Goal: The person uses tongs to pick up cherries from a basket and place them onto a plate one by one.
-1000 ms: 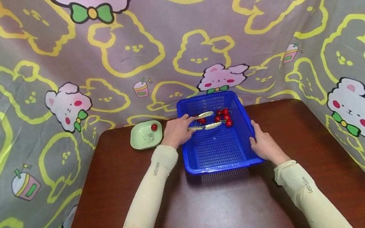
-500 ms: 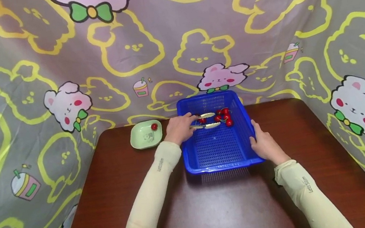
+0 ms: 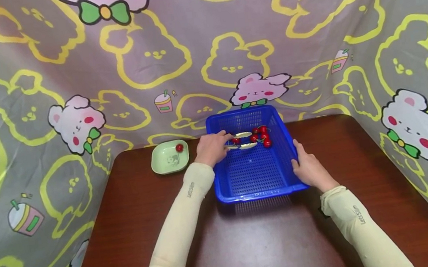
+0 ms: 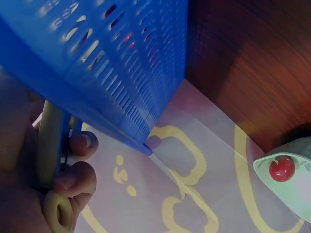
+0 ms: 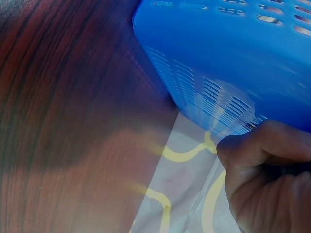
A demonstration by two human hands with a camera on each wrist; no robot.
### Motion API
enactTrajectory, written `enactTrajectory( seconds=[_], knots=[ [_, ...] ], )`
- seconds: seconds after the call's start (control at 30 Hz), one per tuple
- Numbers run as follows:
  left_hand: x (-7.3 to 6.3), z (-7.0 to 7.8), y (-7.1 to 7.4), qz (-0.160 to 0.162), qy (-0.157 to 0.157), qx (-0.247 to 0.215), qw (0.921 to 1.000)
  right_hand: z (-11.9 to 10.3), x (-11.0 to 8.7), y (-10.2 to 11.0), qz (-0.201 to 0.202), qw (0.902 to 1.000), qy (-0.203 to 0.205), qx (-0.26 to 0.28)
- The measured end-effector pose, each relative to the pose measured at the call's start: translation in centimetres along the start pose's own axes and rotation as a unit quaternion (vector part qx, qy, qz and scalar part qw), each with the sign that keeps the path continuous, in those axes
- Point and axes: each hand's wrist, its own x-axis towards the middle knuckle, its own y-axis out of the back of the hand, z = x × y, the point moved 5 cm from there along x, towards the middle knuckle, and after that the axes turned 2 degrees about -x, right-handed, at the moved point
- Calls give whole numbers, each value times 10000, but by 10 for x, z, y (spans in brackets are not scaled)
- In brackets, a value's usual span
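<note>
In the head view my left hand [image 3: 210, 149] reaches over the left rim of a blue plastic basket [image 3: 262, 195], holding tongs [image 3: 248, 145] with cream tips. The tips point right and stand apart, inside the basket. One red cherry [image 3: 236, 141] lies between the tong arms. Several more cherries [image 3: 267, 143] are clustered just right of the tips. The left wrist view has fingers curled round the cream tong handle [image 4: 50, 141]. My right hand [image 3: 311, 168] grips the basket's right rim, thumb on the near side; the right wrist view shows its curled fingers [image 5: 265, 145] there.
A pale green dish [image 3: 161, 160] with a printed picture stands left of the basket, with one cherry [image 3: 179, 148] in its far right corner. Brown wooden table [image 3: 251, 244] lies beneath. Patterned cloth [image 3: 171, 45] hangs close behind the table and along both sides.
My left hand has moved slightly right, towards the basket, and the tong tips have drawn a little closer together. The right hand and basket keep their place.
</note>
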Motion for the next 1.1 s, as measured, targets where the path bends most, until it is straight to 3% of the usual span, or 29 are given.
enactTrajectory(
  seconds=[0.33,1.1],
  knots=[
    [-1,6,-2,-169,31,162,9997,1,-2,-2,-4,10000,6,-17],
    [1,8,1,-60,22,56,10000,1,1,1,52,10000,35,14]
  ],
)
